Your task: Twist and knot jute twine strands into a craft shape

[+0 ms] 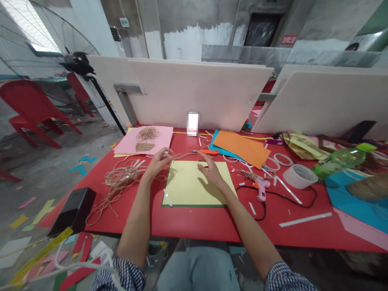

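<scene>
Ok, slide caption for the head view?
A twine strand spans from left hand to right hand near the far edge of a yellow sheet on a red table.

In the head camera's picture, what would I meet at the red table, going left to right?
Black box → tangle of twine → left hand → right hand → pink glue gun → roll of white tape → green-capped plastic bottle.

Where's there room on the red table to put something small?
Front middle: mostly bare table, between the yellow paper and the front edge. A smaller patch right, between the black cord and the white strip nearest the front. Crowded: left with tangled string, right around the tape roll and bottle.
</scene>
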Action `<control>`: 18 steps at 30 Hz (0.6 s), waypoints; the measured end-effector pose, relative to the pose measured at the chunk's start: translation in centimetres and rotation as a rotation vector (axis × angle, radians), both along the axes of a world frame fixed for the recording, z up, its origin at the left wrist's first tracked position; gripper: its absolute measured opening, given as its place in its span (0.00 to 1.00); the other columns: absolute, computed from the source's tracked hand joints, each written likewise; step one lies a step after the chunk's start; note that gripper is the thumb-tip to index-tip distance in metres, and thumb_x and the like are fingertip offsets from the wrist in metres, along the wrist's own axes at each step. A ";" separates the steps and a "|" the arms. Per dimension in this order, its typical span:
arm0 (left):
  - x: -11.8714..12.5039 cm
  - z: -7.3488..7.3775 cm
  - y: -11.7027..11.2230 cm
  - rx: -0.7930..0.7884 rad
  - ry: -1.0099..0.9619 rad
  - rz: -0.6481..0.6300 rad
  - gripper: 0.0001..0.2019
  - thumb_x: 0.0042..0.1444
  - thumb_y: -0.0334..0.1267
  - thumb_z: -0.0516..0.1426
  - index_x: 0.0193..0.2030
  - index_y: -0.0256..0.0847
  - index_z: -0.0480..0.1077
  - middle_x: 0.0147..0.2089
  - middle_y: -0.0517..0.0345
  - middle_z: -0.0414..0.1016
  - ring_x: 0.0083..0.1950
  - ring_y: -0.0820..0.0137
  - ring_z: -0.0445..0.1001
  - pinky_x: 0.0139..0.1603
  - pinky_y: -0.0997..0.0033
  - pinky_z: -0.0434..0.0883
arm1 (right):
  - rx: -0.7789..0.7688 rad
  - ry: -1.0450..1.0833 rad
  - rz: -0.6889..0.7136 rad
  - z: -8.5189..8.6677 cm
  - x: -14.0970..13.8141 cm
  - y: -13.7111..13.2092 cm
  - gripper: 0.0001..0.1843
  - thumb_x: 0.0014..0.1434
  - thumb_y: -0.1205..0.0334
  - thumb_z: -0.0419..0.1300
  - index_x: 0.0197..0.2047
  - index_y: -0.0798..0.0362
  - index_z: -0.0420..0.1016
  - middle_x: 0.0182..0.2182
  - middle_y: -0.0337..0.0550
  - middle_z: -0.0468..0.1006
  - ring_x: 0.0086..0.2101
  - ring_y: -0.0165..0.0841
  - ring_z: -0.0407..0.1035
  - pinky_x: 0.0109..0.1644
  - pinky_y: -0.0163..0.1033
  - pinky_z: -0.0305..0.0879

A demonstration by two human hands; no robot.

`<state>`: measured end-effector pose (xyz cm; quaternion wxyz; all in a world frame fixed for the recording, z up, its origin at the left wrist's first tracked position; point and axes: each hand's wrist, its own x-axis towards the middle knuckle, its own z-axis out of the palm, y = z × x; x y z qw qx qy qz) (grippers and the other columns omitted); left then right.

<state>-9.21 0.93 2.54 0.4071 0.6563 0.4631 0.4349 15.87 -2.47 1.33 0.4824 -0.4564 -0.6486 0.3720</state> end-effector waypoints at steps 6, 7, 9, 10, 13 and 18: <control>2.4 -0.3 -0.7 -0.166 -0.025 -0.339 0.17 0.51 0.47 0.61 0.42 0.42 0.64 0.24 0.67 0.65 0.27 0.73 0.67 0.33 0.74 0.65 | 0.037 -0.132 0.139 0.0 -1.9 -1.0 0.14 0.60 0.51 0.60 0.46 0.45 0.80 0.45 0.45 0.81 0.42 0.39 0.74 0.47 0.43 0.67; 2.7 -0.4 -0.7 -0.174 -0.012 -0.373 0.17 0.51 0.48 0.61 0.43 0.42 0.64 0.24 0.67 0.66 0.28 0.73 0.67 0.34 0.74 0.65 | 0.039 -0.148 0.123 -0.1 -2.0 -1.0 0.12 0.61 0.51 0.59 0.41 0.46 0.81 0.39 0.44 0.83 0.38 0.38 0.74 0.46 0.42 0.67; 2.8 -0.7 -0.5 -0.177 0.034 -0.403 0.18 0.53 0.50 0.60 0.45 0.41 0.66 0.25 0.66 0.67 0.28 0.72 0.68 0.35 0.73 0.66 | 0.024 -0.143 0.068 -0.2 -1.8 -0.7 0.15 0.62 0.50 0.57 0.32 0.48 0.80 0.29 0.42 0.81 0.32 0.36 0.73 0.42 0.41 0.65; 2.8 -0.8 -0.4 -0.176 0.067 -0.402 0.19 0.54 0.51 0.59 0.46 0.40 0.67 0.25 0.65 0.68 0.29 0.71 0.69 0.35 0.72 0.67 | 0.013 -0.110 0.028 -0.2 -1.6 -0.5 0.17 0.62 0.49 0.57 0.30 0.48 0.79 0.26 0.41 0.80 0.31 0.36 0.72 0.40 0.40 0.64; 2.3 -1.3 0.0 -0.150 0.184 -0.354 0.22 0.51 0.54 0.59 0.45 0.39 0.71 0.30 0.59 0.72 0.31 0.69 0.71 0.35 0.71 0.68 | -0.009 0.086 -0.138 -0.2 -0.4 0.3 0.19 0.59 0.44 0.58 0.27 0.49 0.75 0.26 0.42 0.78 0.30 0.35 0.70 0.37 0.39 0.63; 1.7 -1.6 0.4 -0.094 0.247 -0.276 0.21 0.50 0.57 0.59 0.37 0.39 0.75 0.36 0.52 0.77 0.36 0.65 0.72 0.34 0.71 0.68 | -0.081 0.293 -0.390 -0.5 2.2 1.8 0.19 0.55 0.42 0.58 0.26 0.49 0.71 0.28 0.42 0.77 0.32 0.34 0.69 0.36 0.38 0.62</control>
